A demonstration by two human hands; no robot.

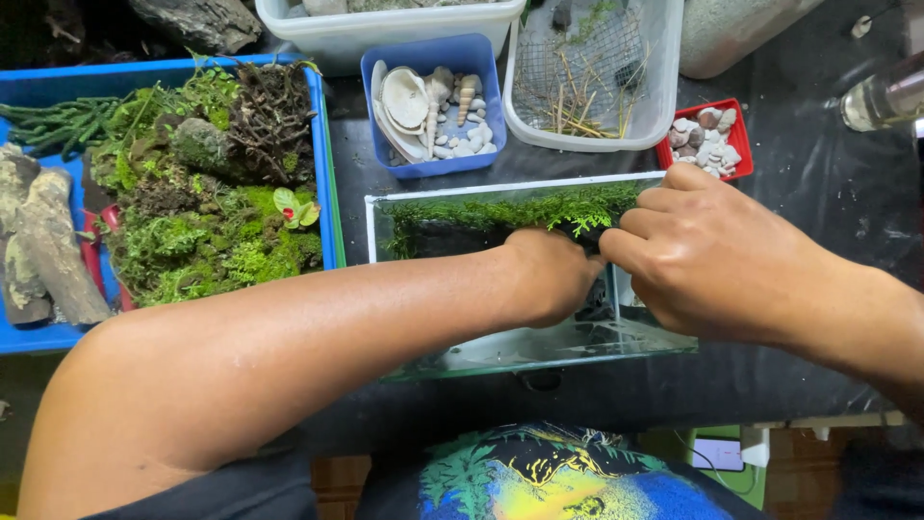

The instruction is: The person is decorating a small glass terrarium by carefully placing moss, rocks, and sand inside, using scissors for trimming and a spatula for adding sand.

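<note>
Head view: left hand (553, 274) and right hand (707, 255) are both closing on dark soil clump (589, 236) inside glass tank (539, 347), under moss strip (510, 207). Looks soft, crumbly; needing support underneath.

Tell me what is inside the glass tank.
Inside the glass tank, green moss lines the back wall over dark soil. The left hand and right hand cover the right part, hiding whatever they grip.

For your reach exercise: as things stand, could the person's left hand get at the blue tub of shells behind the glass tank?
Probably yes. The left hand sits inside the glass tank, whose top is open, and the blue tub of shells stands uncovered just beyond.
</note>
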